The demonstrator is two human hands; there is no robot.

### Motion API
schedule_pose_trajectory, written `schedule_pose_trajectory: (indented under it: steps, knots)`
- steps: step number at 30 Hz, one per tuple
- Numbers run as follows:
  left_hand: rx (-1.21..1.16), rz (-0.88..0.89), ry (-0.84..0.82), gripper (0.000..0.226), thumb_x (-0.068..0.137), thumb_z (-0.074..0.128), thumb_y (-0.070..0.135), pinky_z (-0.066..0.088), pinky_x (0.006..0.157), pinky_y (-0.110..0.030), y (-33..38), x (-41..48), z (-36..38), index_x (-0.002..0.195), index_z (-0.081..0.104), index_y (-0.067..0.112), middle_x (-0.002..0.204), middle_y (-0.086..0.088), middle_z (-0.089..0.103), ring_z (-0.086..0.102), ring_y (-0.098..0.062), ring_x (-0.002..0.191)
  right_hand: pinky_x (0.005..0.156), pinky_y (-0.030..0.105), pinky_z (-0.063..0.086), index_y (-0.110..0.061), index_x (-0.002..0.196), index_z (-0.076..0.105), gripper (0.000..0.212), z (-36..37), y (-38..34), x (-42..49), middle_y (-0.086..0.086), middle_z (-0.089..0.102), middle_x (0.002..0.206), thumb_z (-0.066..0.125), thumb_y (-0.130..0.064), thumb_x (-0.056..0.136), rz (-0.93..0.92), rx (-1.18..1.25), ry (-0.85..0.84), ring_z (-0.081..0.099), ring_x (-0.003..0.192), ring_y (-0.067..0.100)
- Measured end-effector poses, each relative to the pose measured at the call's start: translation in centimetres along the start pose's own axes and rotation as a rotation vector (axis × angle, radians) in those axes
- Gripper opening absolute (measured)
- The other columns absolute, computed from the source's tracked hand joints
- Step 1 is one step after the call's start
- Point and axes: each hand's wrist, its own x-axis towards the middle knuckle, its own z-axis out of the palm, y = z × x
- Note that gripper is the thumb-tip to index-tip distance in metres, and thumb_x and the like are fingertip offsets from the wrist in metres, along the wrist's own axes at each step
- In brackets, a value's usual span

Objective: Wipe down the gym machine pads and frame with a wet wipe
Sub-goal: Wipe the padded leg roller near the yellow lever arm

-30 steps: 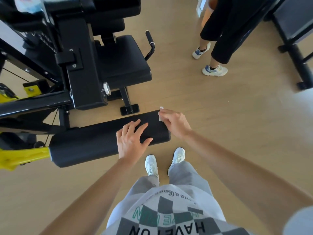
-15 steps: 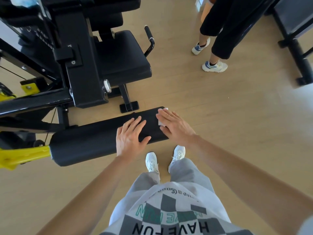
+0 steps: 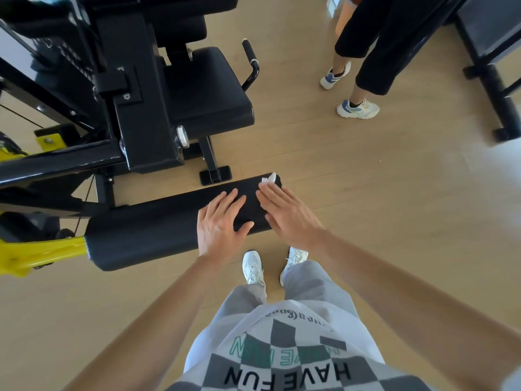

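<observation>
Pressing the wet wipe (image 3: 269,178) flat under straight fingers, the right hand (image 3: 284,213) is wiping the end of the roller pad (image 3: 158,224) at frame centre, while the left hand (image 3: 218,221), fingers spread and gripping nothing, is lying just beside it, probably bracing the pad.

- The floor (image 3: 394,207) is pale wood planks.
- A black machine foot (image 3: 215,174) stands flat on it, near the middle.
- The wearer's white sneakers (image 3: 253,267) stand side by side below that.
- Another person's pale sneakers (image 3: 357,109) stand at upper right.
- A black frame base (image 3: 504,108) rests along the right edge.
</observation>
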Motion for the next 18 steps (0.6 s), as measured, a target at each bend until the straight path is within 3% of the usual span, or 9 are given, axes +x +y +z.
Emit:
schedule_pose_trajectory:
  steps: [4, 7, 10, 12, 13, 15, 17, 18]
  knots:
    - [0.001, 0.012, 0.012, 0.062, 0.080, 0.085, 0.039, 0.042, 0.106, -0.042, 0.0, -0.2, 0.1, 0.136, 0.065, 0.022, 0.148, 0.002, 0.058, 0.049, -0.021, 0.140, 0.129, 0.041, 0.010, -0.010, 0.162, 0.015, 0.062, 1.8, -1.0, -4.2, 0.006, 0.004, 0.171, 0.036, -0.028, 0.107, 0.005, -0.078, -0.051, 0.000, 0.158, 0.019]
    - [0.010, 0.014, 0.020, 0.062, 0.080, 0.085, 0.039, 0.041, 0.105, -0.041, 0.0, -0.1, 0.2, 0.136, 0.065, 0.022, 0.148, 0.002, 0.058, 0.050, -0.022, 0.139, 0.129, 0.041, 0.008, -0.012, 0.163, 0.011, 0.061, 2.3, -0.8, -4.7, 0.005, 0.000, 0.172, 0.032, -0.027, 0.108, 0.042, -0.090, -0.029, -0.002, 0.158, 0.017]
    - [0.014, 0.023, 0.022, 0.061, 0.081, 0.084, 0.040, 0.041, 0.106, -0.042, -0.1, 0.0, 0.2, 0.136, 0.065, 0.021, 0.148, 0.002, 0.058, 0.050, -0.022, 0.140, 0.128, 0.038, 0.015, -0.010, 0.160, 0.025, 0.057, 2.2, -0.9, -3.0, 0.007, 0.015, 0.170, 0.040, -0.014, 0.106, 0.141, 0.008, 0.098, 0.013, 0.157, 0.019]
    - [0.016, 0.025, 0.017, 0.060, 0.082, 0.083, 0.040, 0.041, 0.107, -0.042, -0.1, 0.0, 0.1, 0.136, 0.065, 0.021, 0.148, 0.002, 0.058, 0.050, -0.022, 0.140, 0.120, 0.036, 0.033, -0.007, 0.151, 0.044, 0.051, 1.5, -0.7, -1.6, 0.009, 0.034, 0.163, 0.047, -0.003, 0.101, 0.223, 0.141, 0.200, 0.034, 0.151, 0.024]
    - [0.016, 0.022, 0.014, 0.060, 0.082, 0.083, 0.040, 0.041, 0.107, -0.042, -0.1, 0.0, 0.1, 0.136, 0.065, 0.021, 0.147, 0.002, 0.058, 0.050, -0.022, 0.140, 0.109, 0.034, 0.045, -0.007, 0.143, 0.053, 0.045, 1.1, -0.5, -0.8, 0.008, 0.045, 0.158, 0.048, 0.001, 0.099, 0.280, 0.205, 0.239, 0.048, 0.141, 0.028]
    - [0.010, 0.009, 0.006, 0.059, 0.082, 0.083, 0.040, 0.041, 0.107, -0.043, 0.1, 0.0, 0.0, 0.135, 0.066, 0.022, 0.147, 0.002, 0.058, 0.050, -0.021, 0.140, 0.076, 0.032, 0.053, -0.010, 0.125, 0.066, 0.036, -0.2, 0.2, 0.9, 0.009, 0.070, 0.126, 0.048, 0.000, 0.096, 0.472, 0.370, 0.279, 0.067, 0.096, 0.036]
    - [0.013, 0.003, -0.007, 0.059, 0.082, 0.083, 0.039, 0.040, 0.108, -0.043, 0.1, 0.0, -0.2, 0.135, 0.066, 0.022, 0.148, 0.003, 0.058, 0.049, -0.021, 0.140, 0.064, 0.031, 0.042, -0.017, 0.121, 0.073, 0.034, -1.3, 1.2, 2.3, 0.009, 0.067, 0.079, 0.050, -0.008, 0.099, 0.700, 0.574, 0.243, 0.056, 0.072, 0.029]
    - [0.016, 0.007, -0.012, 0.059, 0.082, 0.083, 0.039, 0.041, 0.108, -0.043, 0.2, 0.0, -0.2, 0.136, 0.065, 0.022, 0.148, 0.002, 0.058, 0.049, -0.021, 0.140, 0.063, 0.030, 0.040, -0.019, 0.119, 0.076, 0.031, -1.7, 1.8, 2.6, 0.011, 0.063, 0.072, 0.053, -0.012, 0.099, 0.764, 0.648, 0.223, 0.053, 0.069, 0.022]
